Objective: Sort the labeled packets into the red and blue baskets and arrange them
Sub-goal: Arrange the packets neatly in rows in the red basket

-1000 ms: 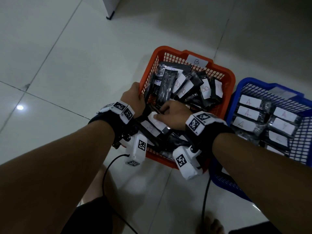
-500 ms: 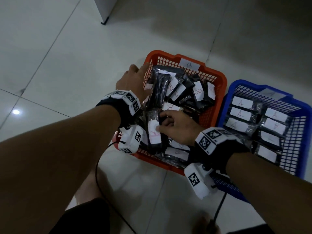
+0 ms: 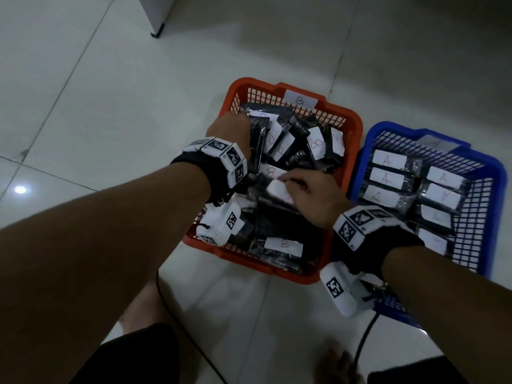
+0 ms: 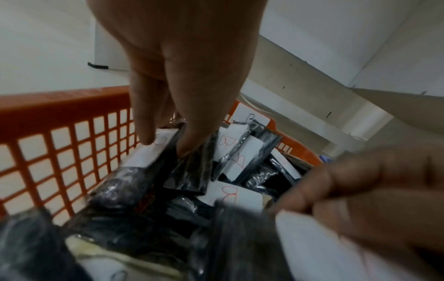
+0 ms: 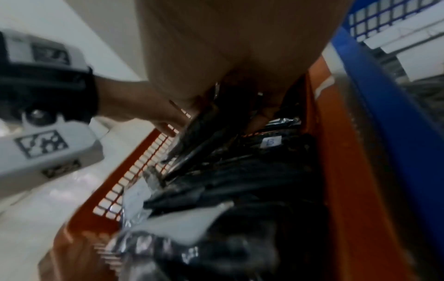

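Note:
The red basket (image 3: 354, 126) holds a loose heap of black packets with white "B" labels (image 3: 315, 145). My left hand (image 3: 230, 131) reaches into its far left side. In the left wrist view its straight fingers (image 4: 141, 133) point down and touch an upright labeled packet (image 4: 149, 154) beside the basket wall (image 4: 60, 152). My right hand (image 3: 307, 189) is over the basket's middle, fingers curled round a white-labeled packet (image 3: 277, 189), also seen close up (image 4: 312, 237). The blue basket (image 3: 493, 167) on the right holds "A" packets (image 3: 388, 162) laid in neat rows.
Both baskets stand side by side on a pale tiled floor (image 3: 110, 106). A white furniture leg (image 3: 156, 26) stands at the back. Cables run from the wrist cameras down to the floor near my feet (image 3: 340, 364).
My left hand left the basket's left rim and went down among the far-left packets. My right hand moved further toward the basket's middle, still holding a labeled packet.

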A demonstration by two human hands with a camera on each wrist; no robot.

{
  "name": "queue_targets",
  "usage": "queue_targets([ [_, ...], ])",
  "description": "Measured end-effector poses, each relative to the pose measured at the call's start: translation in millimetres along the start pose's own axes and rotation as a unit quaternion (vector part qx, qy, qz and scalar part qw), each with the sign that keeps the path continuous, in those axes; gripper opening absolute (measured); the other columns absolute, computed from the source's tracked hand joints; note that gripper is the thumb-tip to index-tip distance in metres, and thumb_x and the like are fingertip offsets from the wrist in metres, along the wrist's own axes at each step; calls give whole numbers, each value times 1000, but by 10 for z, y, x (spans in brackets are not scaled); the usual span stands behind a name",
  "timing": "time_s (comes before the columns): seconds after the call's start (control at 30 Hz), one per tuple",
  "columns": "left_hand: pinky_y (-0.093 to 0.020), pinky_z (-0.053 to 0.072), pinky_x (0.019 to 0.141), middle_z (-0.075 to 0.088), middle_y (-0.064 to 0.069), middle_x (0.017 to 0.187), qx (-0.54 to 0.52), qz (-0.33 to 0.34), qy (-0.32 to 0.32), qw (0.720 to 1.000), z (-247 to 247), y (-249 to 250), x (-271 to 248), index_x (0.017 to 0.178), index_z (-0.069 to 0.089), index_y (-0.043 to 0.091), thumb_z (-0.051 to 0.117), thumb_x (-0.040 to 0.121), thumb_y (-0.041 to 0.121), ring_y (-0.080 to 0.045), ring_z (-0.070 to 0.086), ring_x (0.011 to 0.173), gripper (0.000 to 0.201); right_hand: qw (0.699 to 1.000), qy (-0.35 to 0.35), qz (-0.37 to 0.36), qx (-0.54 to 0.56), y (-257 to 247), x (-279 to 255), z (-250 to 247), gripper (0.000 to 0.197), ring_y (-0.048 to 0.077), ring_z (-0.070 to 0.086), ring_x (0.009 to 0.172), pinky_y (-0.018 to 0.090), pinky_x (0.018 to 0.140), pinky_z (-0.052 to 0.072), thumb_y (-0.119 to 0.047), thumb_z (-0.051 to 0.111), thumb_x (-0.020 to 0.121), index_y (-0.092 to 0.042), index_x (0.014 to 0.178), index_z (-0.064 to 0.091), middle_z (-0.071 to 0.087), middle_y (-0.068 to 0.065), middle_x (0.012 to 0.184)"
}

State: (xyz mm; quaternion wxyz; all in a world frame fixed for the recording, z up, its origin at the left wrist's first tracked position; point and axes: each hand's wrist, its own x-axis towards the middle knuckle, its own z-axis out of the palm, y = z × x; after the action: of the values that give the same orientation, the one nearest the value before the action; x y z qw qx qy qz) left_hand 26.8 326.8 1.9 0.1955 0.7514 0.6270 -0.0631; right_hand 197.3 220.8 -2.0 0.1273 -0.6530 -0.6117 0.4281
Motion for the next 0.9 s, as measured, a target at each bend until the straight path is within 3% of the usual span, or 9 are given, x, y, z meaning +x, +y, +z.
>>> queue_targets([
  [0.07,-34,47,70,65,-19,102,9,-20,-28,999,8,41,-11,106,61,-3,63,82,5,-36,65,94,25,996,-69,-22,-43,23,-53,68,26,11,66,82,21,76,52,-20,51,96,-25,110,72,72,-3,101],
  [0.13,-34,45,68,65,-21,104,13,-33,-33,999,23,60,-23,104,61,-5,63,83,3,-37,64,95,23,996,-69,-16,-47,52,-68,105,24,8,64,94,17,83,47,-21,55,93,-24,105,75,71,-5,107],
  [0.2,-33,45,68,65,-21,106,13,-41,-29,999,32,60,-28,106,61,-5,61,85,2,-37,64,97,22,998,-51,4,-36,41,-63,77,19,3,61,84,15,76,46,-23,58,91,-24,98,76,72,-7,100],
  [0.3,-34,46,68,65,-22,105,6,-48,-22,999,46,34,-51,106,61,-5,61,85,2,-37,64,96,22,999,-37,32,-15,53,4,75,8,5,64,79,29,78,56,-30,66,87,-26,92,70,70,-10,86],
  [0.43,-33,52,67,66,-19,99,-32,-80,-6,996,31,-14,-68,103,62,-2,70,79,11,-35,65,86,28,998,22,50,-12,56,100,59,37,9,64,74,31,71,55,-40,78,77,-24,102,57,64,-9,75],
  [0.53,-28,50,63,65,-8,88,-107,-95,41,989,-30,-70,-90,98,65,7,73,75,22,-25,63,74,28,997,37,63,-11,74,172,51,59,12,62,84,28,77,51,-42,83,72,-23,118,51,61,-10,87],
  [0.63,-24,47,71,66,0,88,-180,-53,82,979,-111,-141,-137,97,61,19,70,75,31,-19,61,80,26,995,0,97,-23,94,280,66,54,12,62,90,25,80,50,-47,84,67,-25,110,59,64,-11,97],
  [0.73,-21,43,73,64,4,88,-169,10,42,985,-152,-203,-215,102,60,22,70,76,30,-15,58,79,29,991,-25,117,-54,96,344,73,30,15,63,86,24,68,43,-43,80,74,-23,88,63,65,-5,90],
  [0.9,-30,53,71,65,1,83,-149,107,-32,983,-37,-262,-439,93,61,18,74,72,26,-17,60,73,26,994,7,112,10,119,386,159,20,17,58,85,24,70,40,-25,75,83,-23,93,57,58,-6,84],
])
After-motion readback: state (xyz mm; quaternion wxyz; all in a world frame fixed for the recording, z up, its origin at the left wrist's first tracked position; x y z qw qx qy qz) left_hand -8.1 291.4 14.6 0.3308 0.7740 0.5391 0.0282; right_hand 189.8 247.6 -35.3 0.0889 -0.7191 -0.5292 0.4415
